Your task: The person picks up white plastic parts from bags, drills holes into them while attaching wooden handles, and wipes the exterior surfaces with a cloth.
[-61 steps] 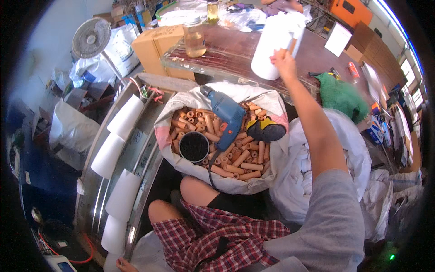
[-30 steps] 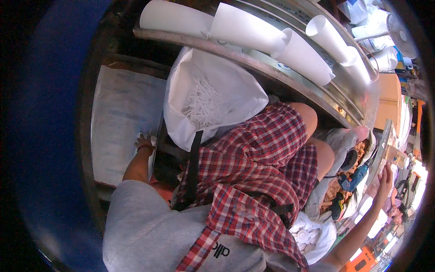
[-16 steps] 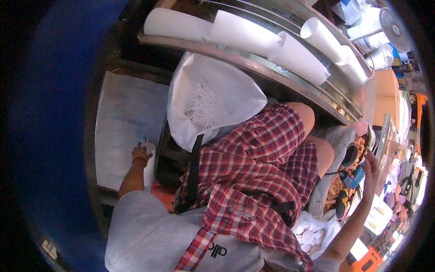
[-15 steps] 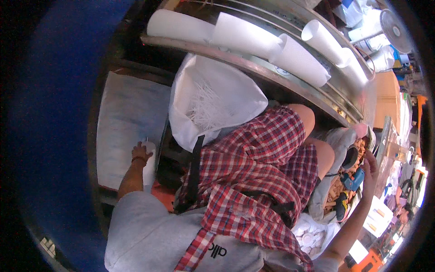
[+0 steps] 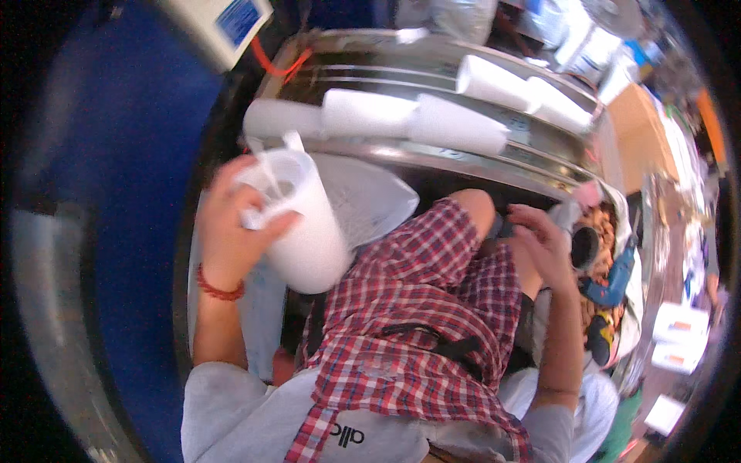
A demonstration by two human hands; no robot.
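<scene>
My left hand [image 5: 231, 224] is closed on the rim of a white hollow cylinder [image 5: 312, 239], which it holds raised and tilted at the left. The cylinder's open end is up, and a thin white strip [image 5: 270, 174] sticks out of it. Behind the cylinder, and partly hidden by it, lies an open white bag [image 5: 378, 193] with thin white strips in it. Over my right knee hovers my right hand [image 5: 544, 247], fingers loosely spread and slightly smeared, with nothing visible in them.
Several white tubes [image 5: 367, 113] lie along a metal tray [image 5: 378, 71] ahead. At the right, a sack [image 5: 634, 305] of brown pieces [image 5: 600, 270] carries a blue power drill [image 5: 614, 278] and a dark cup-like cylinder [image 5: 585, 247]. A pale box [image 5: 224, 31] with an orange cable hangs at top left.
My left hand has lifted the white cylinder off the pale board at the left and brought it up and rightward. My right hand has come from the sack toward my knees. The view has turned.
</scene>
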